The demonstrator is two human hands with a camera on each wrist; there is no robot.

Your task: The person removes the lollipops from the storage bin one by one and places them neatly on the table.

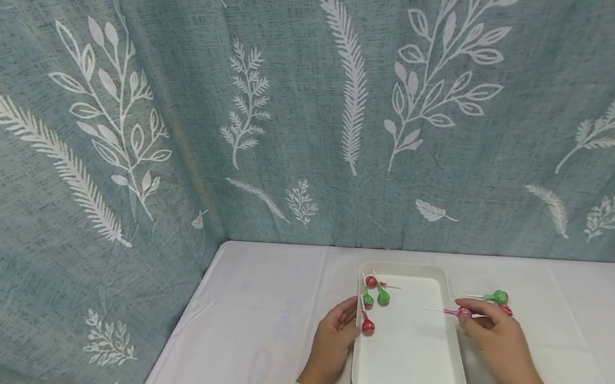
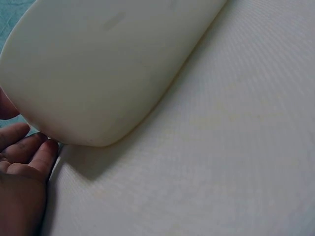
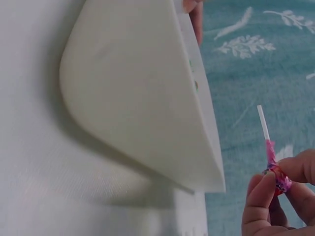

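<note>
In the head view my right hand (image 1: 496, 340) pinches a pink-wrapped lollipop (image 1: 464, 313) by its candy end, over the right rim of a white tray (image 1: 406, 370). Its white stick points left across the tray. The right wrist view shows the pink lollipop (image 3: 278, 178) between thumb and fingers, stick upward. My left hand (image 1: 335, 340) holds the tray's left rim; in the left wrist view its fingers (image 2: 43, 156) meet the tray's outer wall. Along the left side inside the tray lie several lollipops, among them a red one (image 1: 368, 327) and a green one (image 1: 383, 297).
A green lollipop (image 1: 500, 297) and a red one (image 1: 506, 309) lie on the white-covered table (image 1: 260, 316), just beyond my right hand. Behind the table hangs a blue-green curtain (image 1: 319, 108) with white leaf patterns. Another stretch of it runs along the left.
</note>
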